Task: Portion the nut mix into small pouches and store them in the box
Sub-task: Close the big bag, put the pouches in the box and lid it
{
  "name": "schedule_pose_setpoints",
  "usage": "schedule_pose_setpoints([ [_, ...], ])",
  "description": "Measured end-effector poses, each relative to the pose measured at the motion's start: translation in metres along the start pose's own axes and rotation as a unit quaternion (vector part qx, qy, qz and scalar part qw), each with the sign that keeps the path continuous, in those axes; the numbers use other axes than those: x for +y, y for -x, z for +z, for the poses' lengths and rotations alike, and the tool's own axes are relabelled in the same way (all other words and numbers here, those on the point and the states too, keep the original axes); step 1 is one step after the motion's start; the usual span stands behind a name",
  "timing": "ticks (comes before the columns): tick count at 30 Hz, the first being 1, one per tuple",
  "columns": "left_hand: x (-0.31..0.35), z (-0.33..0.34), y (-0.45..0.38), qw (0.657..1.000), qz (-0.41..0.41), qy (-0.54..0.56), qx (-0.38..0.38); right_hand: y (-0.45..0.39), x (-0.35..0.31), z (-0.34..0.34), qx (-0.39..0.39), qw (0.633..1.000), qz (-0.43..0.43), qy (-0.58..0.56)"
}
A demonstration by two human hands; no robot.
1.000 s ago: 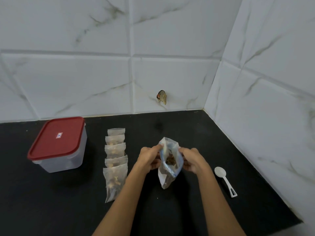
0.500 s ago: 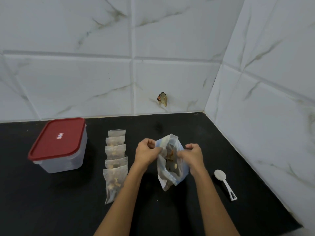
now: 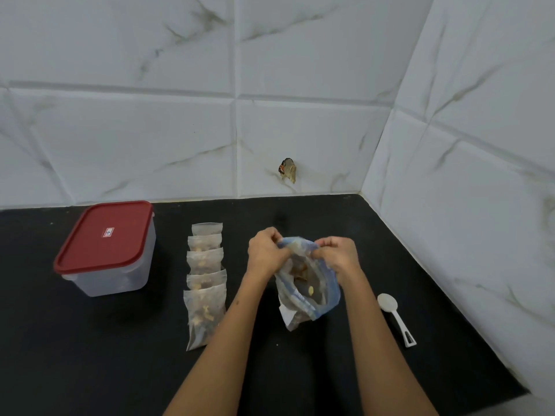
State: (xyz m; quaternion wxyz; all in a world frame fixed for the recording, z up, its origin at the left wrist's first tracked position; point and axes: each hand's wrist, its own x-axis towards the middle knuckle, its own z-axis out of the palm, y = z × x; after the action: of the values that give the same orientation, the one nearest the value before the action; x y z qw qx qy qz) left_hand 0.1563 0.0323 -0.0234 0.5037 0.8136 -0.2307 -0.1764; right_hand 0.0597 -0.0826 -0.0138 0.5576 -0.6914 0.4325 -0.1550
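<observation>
At the centre of the frame, two hands work the mouth of a clear zip bag of nut mix [image 3: 304, 283] that stands on the black tabletop [image 3: 90, 355]. The left hand [image 3: 265, 253] and the right hand [image 3: 338, 253] each pinch the bag's far rim with curled fingers and thumb, close together at the top edge, apparently to pull the blue zip strip apart or to press it closed; which of the two cannot be told from this view. The near rim sags toward the camera, so the opening gapes and a few pale and brown nuts show inside. The bag looks thin, crumpled and largely slack, with its contents settled low.

Left of centre, five small pouches [image 3: 205, 283] lie in an overlapping row running away from the camera, each cloudy plastic with nuts visible inside, seemingly filled and laid out ready for storing. At the far left, well apart from the bag, sits the box [image 3: 120, 274], a translucent tub with its red lid [image 3: 105, 235] on, so the storing step appears not yet begun. A white plastic spoon [image 3: 395, 316] rests on the tabletop at lower right, just beside the right forearm, within easy reach for scooping. White marble-patterned tiles [image 3: 150, 130] fill the upper frame.
</observation>
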Motion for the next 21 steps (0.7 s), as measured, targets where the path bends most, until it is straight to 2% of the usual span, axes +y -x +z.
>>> schedule_pose_setpoints([
  [3,0.005,0.004,0.004,0.996,0.069,-0.054,0.01,0.005,-0.008,0.009,0.113,0.976,-0.108,0.153],
  [5,0.004,0.007,0.005,0.995,0.077,-0.057,0.005,0.006,-0.011,0.013,0.113,0.966,-0.14,0.184],
  [9,0.003,0.006,0.003,0.998,0.056,-0.014,-0.013,0.004,-0.014,0.014,0.052,0.981,-0.092,0.164],
  [11,0.002,0.004,0.003,0.997,0.071,-0.035,-0.011,0.003,-0.016,0.01,0.028,0.982,-0.084,0.165],
  [14,0.003,0.003,0.004,0.98,0.123,-0.151,0.043,0.003,-0.018,0.01,0.079,0.967,-0.136,0.201],
  [16,0.007,0.006,0.004,0.966,0.148,-0.193,0.084,0.007,-0.02,0.016,0.129,0.94,-0.203,0.243],
  [18,0.01,0.009,0.004,0.975,0.144,-0.146,0.086,0.009,-0.018,0.023,0.126,0.922,-0.264,0.252],
  [21,0.009,0.007,0.001,0.999,0.028,0.019,0.037,0.01,-0.013,0.021,0.079,0.952,-0.254,0.149],
])
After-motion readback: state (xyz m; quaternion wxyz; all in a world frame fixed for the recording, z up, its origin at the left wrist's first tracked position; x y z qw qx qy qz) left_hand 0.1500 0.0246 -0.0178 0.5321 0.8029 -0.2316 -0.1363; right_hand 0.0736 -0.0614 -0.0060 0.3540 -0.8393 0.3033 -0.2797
